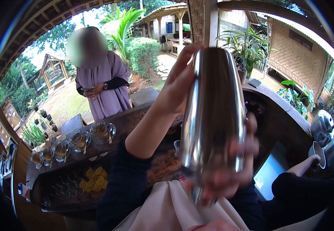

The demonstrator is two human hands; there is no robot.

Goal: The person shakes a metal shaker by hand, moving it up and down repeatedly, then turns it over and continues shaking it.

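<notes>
A large shiny metal shaker is held up close to the camera, in the middle of the head view, tilted slightly. My left hand grips it near its upper end, with the fingers wrapped round the far side. Lower down, my right hand is blurred by motion, its fingers pressed round the shaker's lower part. Behind the shaker lies the dark wooden counter, and a small clear glass shows just left of the shaker.
Several glass cups of brown drink line the counter's left side. Below them are empty glasses and yellow-filled ones. A person stands beyond the counter. At right, a co-worker's hand holds a metal pot.
</notes>
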